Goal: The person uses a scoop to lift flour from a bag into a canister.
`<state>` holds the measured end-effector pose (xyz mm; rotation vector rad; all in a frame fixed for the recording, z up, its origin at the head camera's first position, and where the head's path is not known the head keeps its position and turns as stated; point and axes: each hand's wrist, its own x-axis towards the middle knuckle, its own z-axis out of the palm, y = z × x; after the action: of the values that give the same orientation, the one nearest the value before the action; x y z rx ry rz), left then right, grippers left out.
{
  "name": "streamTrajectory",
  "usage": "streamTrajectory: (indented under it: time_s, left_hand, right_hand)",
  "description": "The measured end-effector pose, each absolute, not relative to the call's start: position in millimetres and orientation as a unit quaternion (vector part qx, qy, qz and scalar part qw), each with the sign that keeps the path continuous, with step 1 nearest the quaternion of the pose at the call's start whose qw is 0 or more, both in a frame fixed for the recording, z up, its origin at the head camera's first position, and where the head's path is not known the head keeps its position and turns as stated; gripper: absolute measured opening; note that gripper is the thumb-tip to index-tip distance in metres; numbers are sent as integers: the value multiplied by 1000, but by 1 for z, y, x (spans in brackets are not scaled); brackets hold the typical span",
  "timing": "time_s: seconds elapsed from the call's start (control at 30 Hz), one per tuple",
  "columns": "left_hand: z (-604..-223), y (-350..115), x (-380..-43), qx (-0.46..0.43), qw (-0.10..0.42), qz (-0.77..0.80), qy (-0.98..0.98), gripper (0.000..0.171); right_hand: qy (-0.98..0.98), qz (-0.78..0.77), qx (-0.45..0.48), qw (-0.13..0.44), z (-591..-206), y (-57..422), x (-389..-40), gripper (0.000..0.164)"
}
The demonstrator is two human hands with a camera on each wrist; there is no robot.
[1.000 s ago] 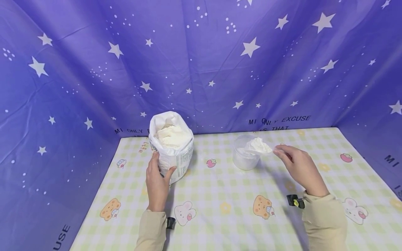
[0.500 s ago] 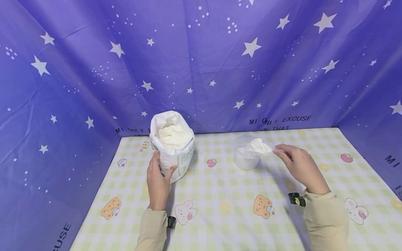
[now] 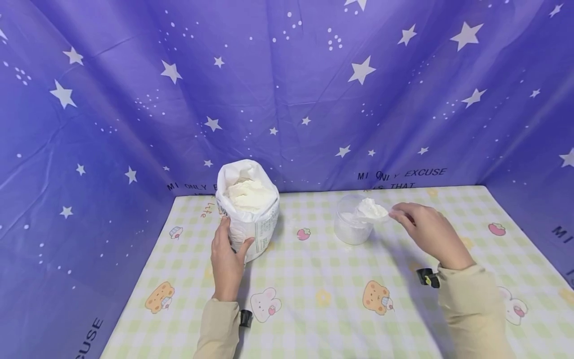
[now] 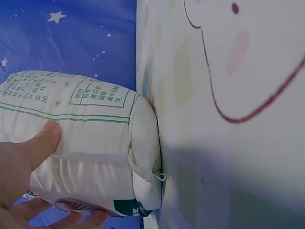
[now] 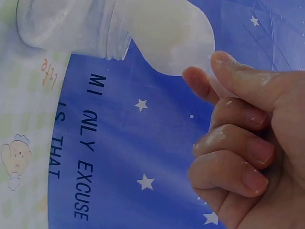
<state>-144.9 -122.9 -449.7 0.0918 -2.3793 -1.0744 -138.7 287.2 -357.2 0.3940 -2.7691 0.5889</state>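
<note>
A white flour bag point(image 3: 266, 227) stands upright with its top folded wide, full of pale powder point(image 3: 248, 195). My left hand point(image 3: 227, 264) grips its near side, thumb on the printed face and fingers round the other side, as the left wrist view shows. To the right, a clear plastic jar point(image 3: 352, 234) has white powder inside. My right hand point(image 3: 432, 234) pinches the short handle of a translucent scoop point(image 5: 174, 40) between thumb and index finger, the other fingers curled. The scoop carries a heaped mound of powder point(image 3: 371, 207) over the jar's right rim.
A checked tablecloth point(image 3: 309, 304) with cartoon prints covers the table. Behind and at both sides hangs a blue star-patterned curtain point(image 3: 287, 89), close behind the bag and the table's back edge. Black straps sit at both wrists.
The head view has shifted slightly. The right forearm has turned a little to the right, while the loaded scoop stays level at the jar's rim. The left hand keeps its grip on the bag.
</note>
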Motion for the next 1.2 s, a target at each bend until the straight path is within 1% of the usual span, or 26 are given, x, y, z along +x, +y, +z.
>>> streamTrajectory:
  time_s: [0.1,0.3,0.83,1.07,1.13,1.2]
  left_hand:
    - [-450,-123,-145,33,260,-397,-880,76]
    - [-449,-123,-145,31,263,-399,-878,76]
    - [-451,-123,-146,33,258,-405,-877,74]
    - [-451,-123,-146,33,260,-402,-878,74]
    - [-451,-124,-146,34,260,-400,-878,75]
    - [-451,-124,-147,34,260,-398,-879,76]
  right_hand:
    - [-962,199,138,129,-355,286,-141,24]
    - [-962,191,147,124,-351,286,-144,23]
    - [-972,161,164,51,-338,286,-157,23]
    - [-971,152,177,53,-337,287,-163,21]
    - [-970,150,182,54,-336,287,-165,23]
    - [-970,145,189,53,-334,286,-166,29]
